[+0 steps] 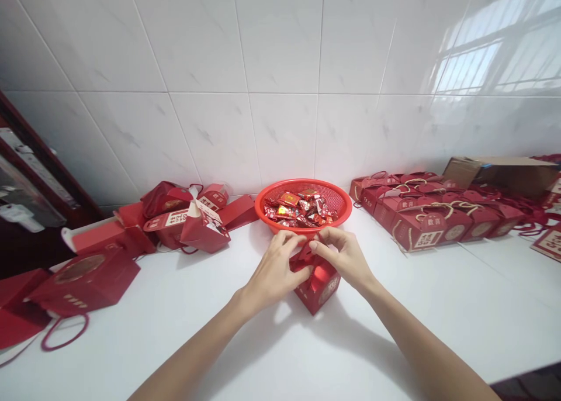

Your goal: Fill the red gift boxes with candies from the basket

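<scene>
A small red gift box [316, 287] stands on the white table in front of me, one corner toward me. My left hand [276, 266] grips its top flap from the left, thumb and fingers bent around the edge. From the right, my right hand [344, 255] pinches the upper flaps between thumb and fingers. The fingers hide part of the box's top. Just behind the box sits a red plastic colander [344, 205] with many wrapped candies [302, 208] in it.
At the right, closed red boxes with cord handles [432, 223] stand in rows, beside a brown cardboard box [499, 170]. Loose, partly opened red boxes [87, 278] lie at the left. A tiled wall [284, 126] rises behind the table.
</scene>
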`<control>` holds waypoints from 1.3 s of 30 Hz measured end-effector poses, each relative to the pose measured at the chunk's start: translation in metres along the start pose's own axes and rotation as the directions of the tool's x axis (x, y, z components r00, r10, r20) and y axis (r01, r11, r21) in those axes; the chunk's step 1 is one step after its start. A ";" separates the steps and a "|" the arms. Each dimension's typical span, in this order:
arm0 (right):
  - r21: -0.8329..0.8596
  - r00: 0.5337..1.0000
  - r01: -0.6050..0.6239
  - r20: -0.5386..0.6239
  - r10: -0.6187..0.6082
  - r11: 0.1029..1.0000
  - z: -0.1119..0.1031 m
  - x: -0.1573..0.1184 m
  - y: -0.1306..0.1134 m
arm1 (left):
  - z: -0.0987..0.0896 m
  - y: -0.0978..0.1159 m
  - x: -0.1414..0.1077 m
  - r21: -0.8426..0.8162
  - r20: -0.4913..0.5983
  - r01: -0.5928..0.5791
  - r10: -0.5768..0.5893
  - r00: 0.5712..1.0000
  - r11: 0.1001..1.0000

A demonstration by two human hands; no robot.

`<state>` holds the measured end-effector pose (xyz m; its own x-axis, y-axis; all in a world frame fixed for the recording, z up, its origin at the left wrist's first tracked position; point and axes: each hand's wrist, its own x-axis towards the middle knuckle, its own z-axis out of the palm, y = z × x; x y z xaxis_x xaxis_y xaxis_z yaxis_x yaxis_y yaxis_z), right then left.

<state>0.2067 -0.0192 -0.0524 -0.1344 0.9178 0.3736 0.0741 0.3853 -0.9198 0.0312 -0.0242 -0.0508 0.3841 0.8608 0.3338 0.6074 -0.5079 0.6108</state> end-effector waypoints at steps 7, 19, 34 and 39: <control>0.089 0.999 -0.001 0.038 -0.002 0.996 -0.001 0.003 0.006 | 0.006 -0.008 0.001 -0.054 0.209 0.065 -0.053 0.976 0.996; -0.232 0.995 0.089 -0.031 -0.098 0.969 0.004 -0.001 0.004 | 0.020 -0.010 0.001 -0.271 0.238 0.075 -0.009 0.971 0.960; -0.497 0.923 0.008 -0.331 -0.198 0.867 -0.072 0.005 -0.039 | 0.056 -0.024 -0.006 -0.659 0.161 0.242 -0.180 0.970 0.712; -0.610 0.878 -0.062 -0.410 -0.248 0.790 -0.118 -0.005 -0.055 | 0.081 -0.026 -0.024 -0.487 0.189 0.149 -0.063 0.980 0.860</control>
<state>0.3198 -0.0337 0.0105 0.2686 0.7496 0.6049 0.6700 0.3058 -0.6765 0.0621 -0.0341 -0.1330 0.4697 0.8694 0.1533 0.2410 -0.2934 0.9251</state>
